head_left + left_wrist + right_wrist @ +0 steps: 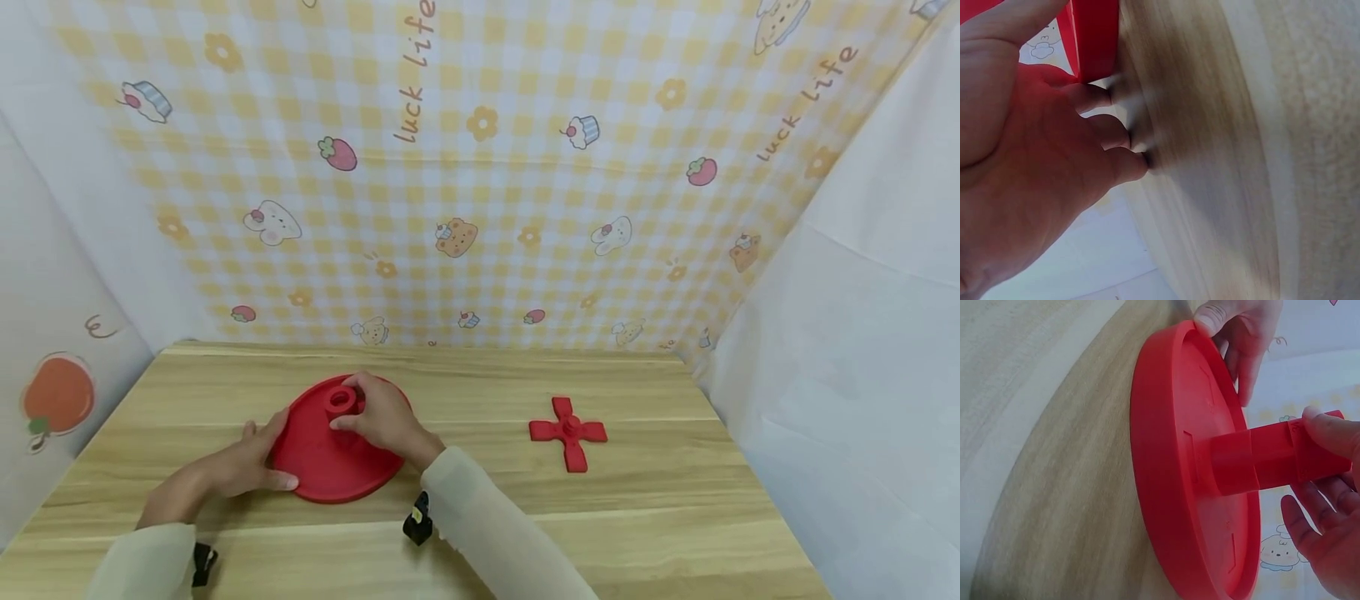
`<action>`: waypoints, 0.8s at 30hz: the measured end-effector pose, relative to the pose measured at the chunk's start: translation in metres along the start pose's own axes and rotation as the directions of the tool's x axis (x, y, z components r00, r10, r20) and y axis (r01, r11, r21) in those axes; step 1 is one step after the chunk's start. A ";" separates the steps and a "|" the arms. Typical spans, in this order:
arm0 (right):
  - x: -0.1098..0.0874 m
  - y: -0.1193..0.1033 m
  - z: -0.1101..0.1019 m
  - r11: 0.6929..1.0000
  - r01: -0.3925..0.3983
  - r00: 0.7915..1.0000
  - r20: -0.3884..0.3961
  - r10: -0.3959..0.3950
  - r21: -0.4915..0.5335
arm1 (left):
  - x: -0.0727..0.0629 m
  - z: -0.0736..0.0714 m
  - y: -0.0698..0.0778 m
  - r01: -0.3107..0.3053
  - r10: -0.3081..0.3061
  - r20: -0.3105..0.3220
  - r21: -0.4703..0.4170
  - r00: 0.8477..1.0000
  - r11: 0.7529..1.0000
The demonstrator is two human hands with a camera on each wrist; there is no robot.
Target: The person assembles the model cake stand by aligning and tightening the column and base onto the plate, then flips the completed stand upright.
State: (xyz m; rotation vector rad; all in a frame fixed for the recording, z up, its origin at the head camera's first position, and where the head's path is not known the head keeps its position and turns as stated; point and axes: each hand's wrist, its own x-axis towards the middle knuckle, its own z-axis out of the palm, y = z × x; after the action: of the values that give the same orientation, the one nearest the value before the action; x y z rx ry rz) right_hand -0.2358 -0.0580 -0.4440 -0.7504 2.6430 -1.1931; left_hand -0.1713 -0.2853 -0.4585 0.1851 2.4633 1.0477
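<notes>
A round red plastic base with a raised rim lies on the wooden table. From its middle rises a thick red post, topped by a hollow red sleeve-like piece. My right hand holds that top piece between thumb and fingers; a seam shows below it in the right wrist view. At the left edge of the base, my left hand grips the rim, thumb on the near part and fingers spread around the outside. In the left wrist view, several fingertips touch the table.
A flat red cross-shaped piece with a round knob at its centre lies on the table to the right. Behind the table hangs a yellow checked cloth with printed cartoons; white cloth borders both sides.
</notes>
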 end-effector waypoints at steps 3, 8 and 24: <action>-0.001 -0.001 0.001 1.000 -0.014 1.000 -0.013 0.014 0.007 | -0.001 -0.001 0.000 -0.003 0.003 -0.003 0.002 1.000 1.000; -0.001 -0.001 0.002 1.000 -0.012 0.999 -0.036 0.013 0.003 | 0.000 -0.003 0.002 -0.001 0.001 -0.003 0.025 1.000 1.000; 0.000 0.000 0.003 0.999 0.021 0.999 -0.030 -0.022 -0.044 | 0.000 -0.001 0.006 0.066 -0.067 0.012 0.015 0.998 0.998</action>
State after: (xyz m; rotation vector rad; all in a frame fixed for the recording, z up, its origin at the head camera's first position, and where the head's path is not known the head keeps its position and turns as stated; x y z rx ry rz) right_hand -0.2353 -0.0600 -0.4464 -0.7756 2.7004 -1.1649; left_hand -0.1721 -0.2819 -0.4535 0.1133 2.4494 0.9973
